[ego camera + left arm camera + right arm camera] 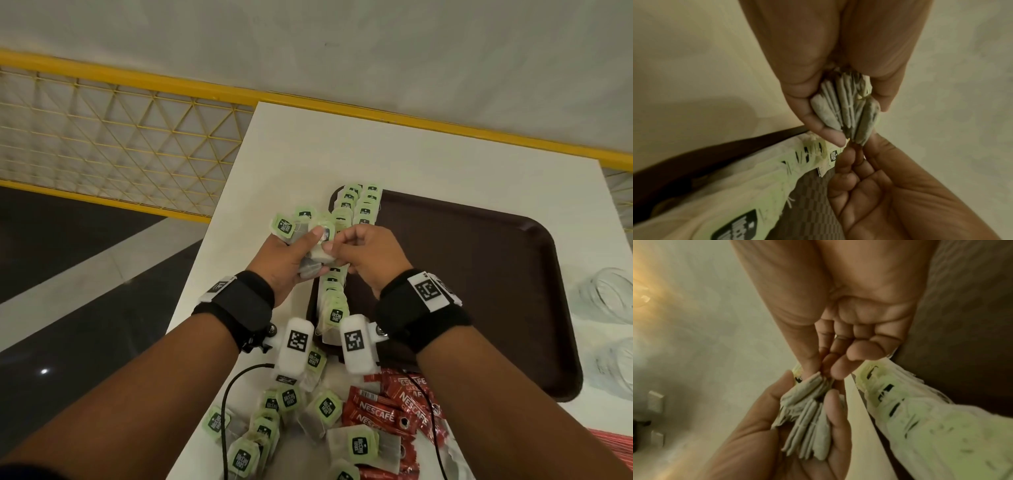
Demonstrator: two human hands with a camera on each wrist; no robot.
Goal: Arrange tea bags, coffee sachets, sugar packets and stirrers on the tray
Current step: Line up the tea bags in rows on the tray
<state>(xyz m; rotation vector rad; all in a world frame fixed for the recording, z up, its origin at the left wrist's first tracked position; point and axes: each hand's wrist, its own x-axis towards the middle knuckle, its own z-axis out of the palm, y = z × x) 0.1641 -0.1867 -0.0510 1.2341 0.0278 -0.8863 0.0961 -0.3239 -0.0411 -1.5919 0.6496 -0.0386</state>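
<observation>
My left hand (301,253) grips a fanned bunch of green-tagged tea bags (320,240) just above the left edge of the dark brown tray (479,274). My right hand (337,243) pinches one bag at the near end of that bunch. In the left wrist view the bunch (846,110) sits between thumb and fingers, with the right hand's fingertips (855,152) at its tip. In the right wrist view my right hand (824,369) nips the end of the bunch (809,418). A row of overlapping tea bags (356,205) lies along the tray's left side.
Loose tea bags (274,411) and red Nescafe sachets (394,407) lie on the white table (376,154) near me. Clear glass jars (603,294) stand right of the tray. A red striped pile (609,442) shows at the lower right. The table's left edge drops to a dark floor.
</observation>
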